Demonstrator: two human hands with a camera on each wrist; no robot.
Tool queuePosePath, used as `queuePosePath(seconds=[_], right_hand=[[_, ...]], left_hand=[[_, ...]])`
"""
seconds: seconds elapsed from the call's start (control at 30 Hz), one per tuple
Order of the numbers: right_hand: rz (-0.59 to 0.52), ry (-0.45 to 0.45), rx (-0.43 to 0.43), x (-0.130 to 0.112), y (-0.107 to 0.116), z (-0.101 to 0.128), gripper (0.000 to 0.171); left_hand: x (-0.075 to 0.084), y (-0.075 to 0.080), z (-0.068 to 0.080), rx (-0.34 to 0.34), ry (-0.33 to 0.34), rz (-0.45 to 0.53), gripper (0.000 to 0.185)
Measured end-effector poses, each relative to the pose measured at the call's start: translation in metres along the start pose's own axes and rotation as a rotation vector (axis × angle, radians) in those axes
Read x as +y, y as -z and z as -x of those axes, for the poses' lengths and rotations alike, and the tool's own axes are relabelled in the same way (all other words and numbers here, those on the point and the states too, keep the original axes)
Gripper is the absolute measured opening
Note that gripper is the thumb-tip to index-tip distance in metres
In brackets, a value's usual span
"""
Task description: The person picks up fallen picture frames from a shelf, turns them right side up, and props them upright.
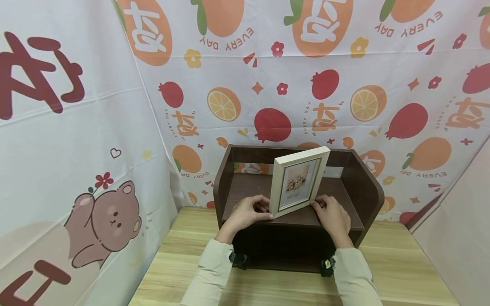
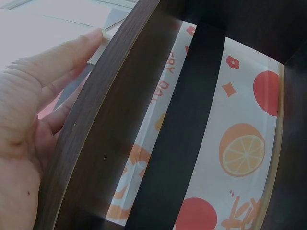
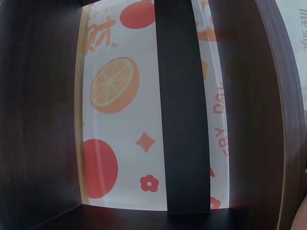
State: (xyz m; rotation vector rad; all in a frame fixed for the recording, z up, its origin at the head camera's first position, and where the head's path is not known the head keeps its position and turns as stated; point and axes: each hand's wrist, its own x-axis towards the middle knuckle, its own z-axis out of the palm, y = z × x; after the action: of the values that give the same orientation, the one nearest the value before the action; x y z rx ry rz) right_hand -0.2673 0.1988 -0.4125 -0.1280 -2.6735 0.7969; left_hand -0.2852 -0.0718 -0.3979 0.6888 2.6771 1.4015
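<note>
As frame (image 1: 298, 182) stands on shelf (image 1: 229, 204) | both hands pinch its lower corners.

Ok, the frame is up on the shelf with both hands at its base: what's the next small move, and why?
Probably turn the picture frame square and ease it back. It stands angled near the front edge of the dark shelf, with the left hand and right hand at its bottom corners.

We note both forearms reaching far, sleeves beige. Left hand (image 1: 245, 212) and right hand (image 1: 334, 214) set level, fingers curled inward, pinching.
</note>
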Motion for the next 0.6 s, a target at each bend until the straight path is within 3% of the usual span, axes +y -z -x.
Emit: queuePosePath(seconds=[0.6], right_hand=[[0.057, -0.044, -0.050, -0.005, -0.001, -0.012, 0.038]], left_hand=[[0.002, -0.001, -0.003, -0.011, 0.007, -0.072, 0.026]])
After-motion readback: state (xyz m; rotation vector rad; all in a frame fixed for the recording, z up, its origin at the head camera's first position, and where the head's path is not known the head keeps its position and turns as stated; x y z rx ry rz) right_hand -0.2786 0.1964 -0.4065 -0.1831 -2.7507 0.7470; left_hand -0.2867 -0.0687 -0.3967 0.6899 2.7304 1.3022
